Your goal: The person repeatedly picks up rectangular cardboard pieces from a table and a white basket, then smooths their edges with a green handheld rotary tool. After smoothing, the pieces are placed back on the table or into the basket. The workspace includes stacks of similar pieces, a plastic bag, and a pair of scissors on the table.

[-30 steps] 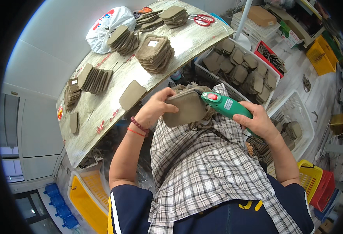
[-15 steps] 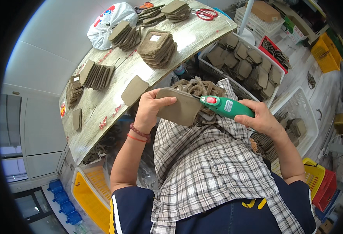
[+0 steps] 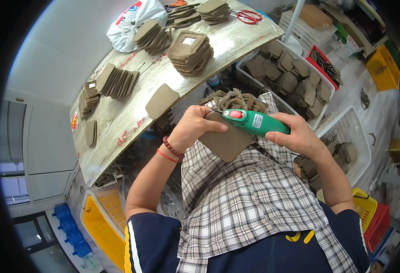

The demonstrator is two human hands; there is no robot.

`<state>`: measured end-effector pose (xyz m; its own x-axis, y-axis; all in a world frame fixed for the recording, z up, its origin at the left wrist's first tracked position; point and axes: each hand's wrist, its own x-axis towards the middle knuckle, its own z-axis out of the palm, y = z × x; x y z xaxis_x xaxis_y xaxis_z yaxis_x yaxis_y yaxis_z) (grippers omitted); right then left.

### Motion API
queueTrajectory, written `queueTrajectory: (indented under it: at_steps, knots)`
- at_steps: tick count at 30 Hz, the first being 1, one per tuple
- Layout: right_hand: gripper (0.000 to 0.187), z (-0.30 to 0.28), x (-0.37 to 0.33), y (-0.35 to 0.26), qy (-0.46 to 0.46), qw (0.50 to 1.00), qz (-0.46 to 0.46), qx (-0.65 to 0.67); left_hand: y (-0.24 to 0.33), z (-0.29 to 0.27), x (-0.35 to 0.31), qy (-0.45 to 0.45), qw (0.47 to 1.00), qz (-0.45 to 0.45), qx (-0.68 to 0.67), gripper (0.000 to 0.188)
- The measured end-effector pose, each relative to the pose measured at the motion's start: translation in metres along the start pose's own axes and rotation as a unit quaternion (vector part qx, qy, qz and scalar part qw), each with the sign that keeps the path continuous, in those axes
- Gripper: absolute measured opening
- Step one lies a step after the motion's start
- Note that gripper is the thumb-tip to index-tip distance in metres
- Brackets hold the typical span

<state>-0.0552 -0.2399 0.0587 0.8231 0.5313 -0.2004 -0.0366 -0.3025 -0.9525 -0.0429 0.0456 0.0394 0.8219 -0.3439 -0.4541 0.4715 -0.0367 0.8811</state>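
My left hand [image 3: 195,126] pinches a flat brown-green fabric pad [image 3: 229,142] with rounded corners by its upper left edge. My right hand [image 3: 297,135] is wrapped round a green handheld power tool [image 3: 258,123] with a red switch. Its thin dark tip reaches the pad's upper edge beside my left fingers; the exact contact there is too small to make out. Beneath both hands a checked apron [image 3: 250,195] covers my lap. A bundle of brown fluffy strips [image 3: 234,98] lies just beyond the tool.
A table [image 3: 113,150] at left carries a single pad [image 3: 162,101], pad stacks [image 3: 190,53], a white plastic bag [image 3: 134,27] and red-handled scissors [image 3: 248,17]. White baskets of pads [image 3: 291,77] stand at right. A yellow crate [image 3: 100,230] sits at lower left.
The tool has moved left along the pad's upper edge toward my left fingers. The pad has turned and shifted slightly right and down with my left hand.
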Motion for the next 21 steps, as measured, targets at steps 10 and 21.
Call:
queueTrajectory:
  at_steps: [10,21]
  knots:
    - [0.039,0.017,0.03,0.015,0.079,0.995,-0.003,0.06,-0.033,-0.134,-0.008,0.285,0.936,0.171,-0.112,0.025]
    - [0.035,0.003,0.007,0.042,0.153,0.986,0.043,0.057,0.014,-0.116,0.081,0.502,0.583,0.346,0.537,0.048]
